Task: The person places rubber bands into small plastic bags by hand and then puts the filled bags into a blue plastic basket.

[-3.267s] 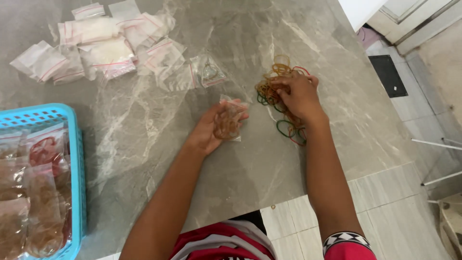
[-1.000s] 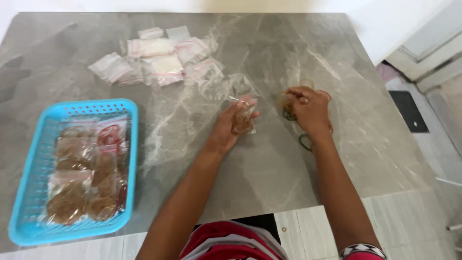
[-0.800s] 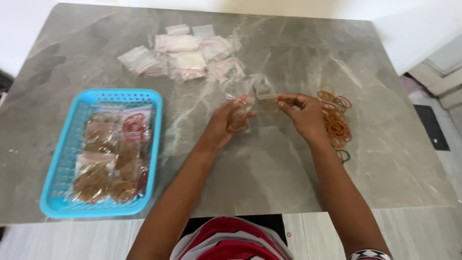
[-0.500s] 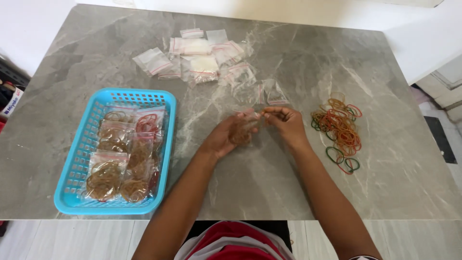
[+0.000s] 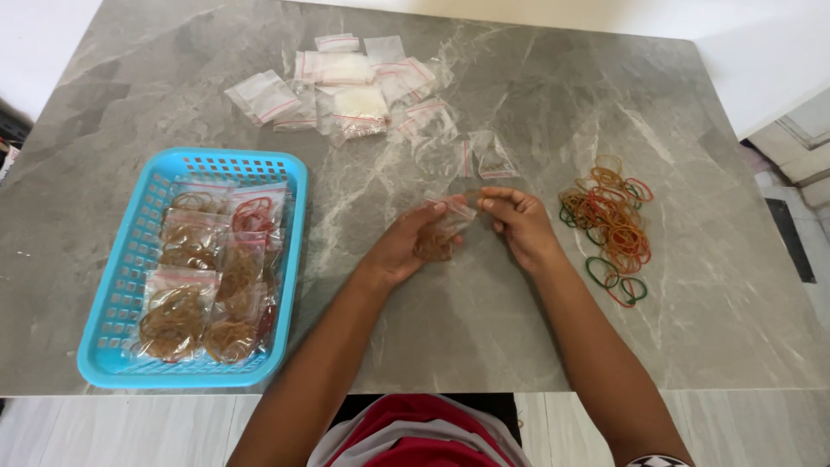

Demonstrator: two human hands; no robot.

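Observation:
My left hand (image 5: 405, 246) cradles a small clear zip bag of brown rubber bands (image 5: 437, 235) over the middle of the grey marble table (image 5: 484, 329). My right hand (image 5: 519, 225) pinches the bag's top edge with thumb and forefinger. A loose heap of coloured rubber bands (image 5: 609, 220) lies on the table just right of my right hand. A blue plastic basket (image 5: 121, 285) at the left holds several filled bags of rubber bands (image 5: 216, 281).
Several empty clear zip bags (image 5: 346, 86) are scattered at the far middle of the table, with two more (image 5: 484, 157) close behind my hands. The table's near edge runs just below my forearms, above a tiled floor.
My right hand left the heap of loose bands and came to the bag in my left hand, now pinching its top. The view swung left, bringing the whole blue basket in.

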